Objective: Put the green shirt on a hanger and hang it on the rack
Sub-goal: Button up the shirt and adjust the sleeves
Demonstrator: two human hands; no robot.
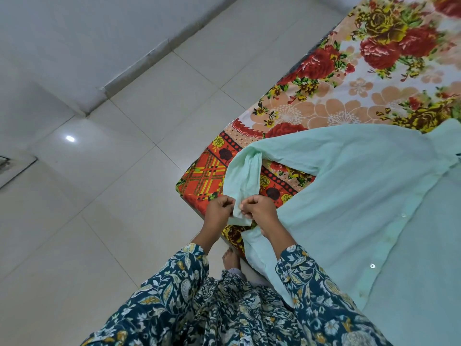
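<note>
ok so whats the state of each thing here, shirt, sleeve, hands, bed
green shirt: spread flat on the bed, front up, not on a hanger
sleeve: bunched and pulled toward the bed's corner, its cuff end pinched by both hands
left hand: closed on the sleeve's cuff end
right hand: closed on the same cuff end
floral bedsheet: laid flat over the bed, partly covered by the shirt
hanger and rack: not in view

The pale green shirt [349,196] lies spread open, buttons showing, on the bed [324,103], one sleeve bunched at the corner.
</note>
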